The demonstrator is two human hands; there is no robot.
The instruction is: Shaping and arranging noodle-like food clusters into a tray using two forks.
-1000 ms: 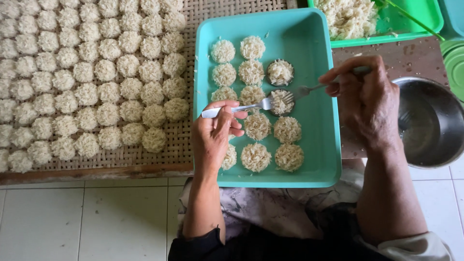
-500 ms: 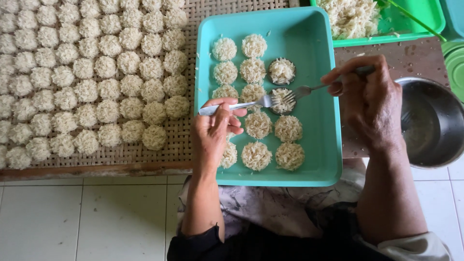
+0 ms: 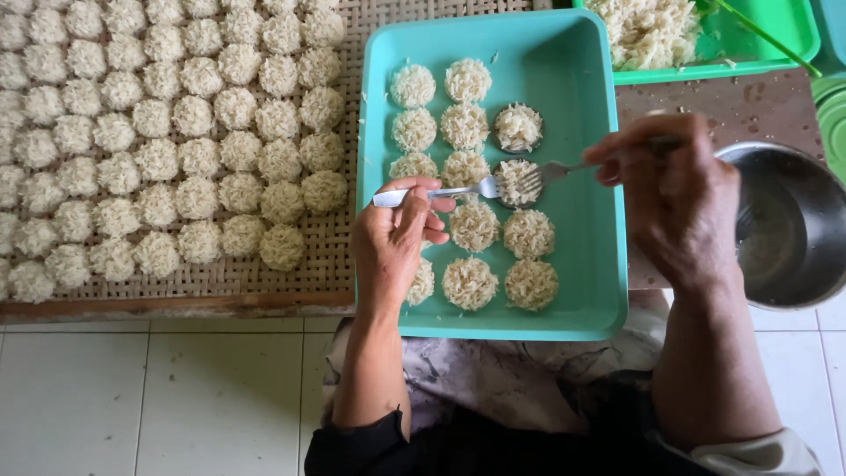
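While your left hand (image 3: 394,240) pinches the handle of one fork (image 3: 441,190) between thumb and curled fingers, your right hand (image 3: 674,198) grips a second fork (image 3: 564,168) with its fingers closed tight round the handle. The two sets of tines meet over a small round mould (image 3: 518,181) packed with pale noodle strands, near the middle of the teal tray (image 3: 582,79).

Judge that noodle round as light, soft and loosely bound: the strands look damp and apt to fray or fall apart under a hard squeeze, so take it from beneath or by the rim of the mould, not by its top. A second filled mould (image 3: 517,129) sits just behind it, and loose rounds (image 3: 473,225) lie close about in rows.

The tray's plastic looks smooth and slick. To your left, a woven mat (image 3: 339,238) carries many more rounds (image 3: 159,115), closely packed. A green tray (image 3: 767,35) of loose noodles stands beyond, a metal bowl (image 3: 793,229) beside your right hand. Pale floor tiles (image 3: 132,397) lie below; elbow room is narrow.
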